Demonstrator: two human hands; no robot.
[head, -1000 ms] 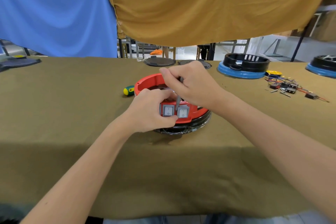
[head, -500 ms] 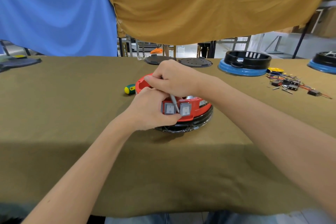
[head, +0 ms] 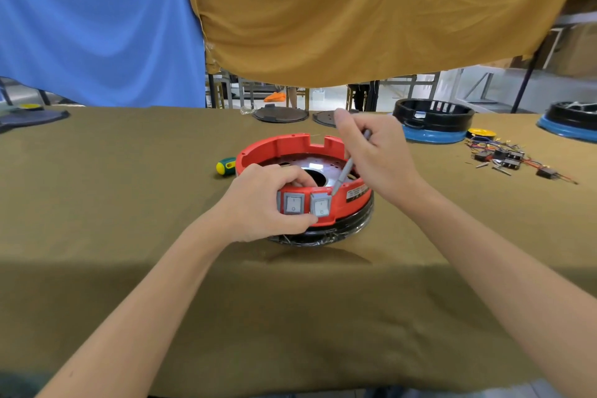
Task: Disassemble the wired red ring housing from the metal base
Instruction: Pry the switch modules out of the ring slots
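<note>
I take the red ring housing [head: 303,152] as my landmark: it sits mid-tabletop [head: 129,203], seated on the dark metal base [head: 323,231], so nothing has separated yet. Just left of it lies a green-and-yellow screwdriver [head: 226,166], untouched. On its near-left rim my left hand [head: 261,203] keeps the same grip, fingers curled over the rim and thumb under the two grey rocker switches [head: 307,203]. What changed is on the right: my right hand [head: 374,155], grasping a thin grey tool [head: 344,173], has swung from above the switches out to the housing's right side, its tip now at the right switch's upper corner. I read that as prying the switch loose. Well right of the housing lie loose wired parts [head: 513,160].
</note>
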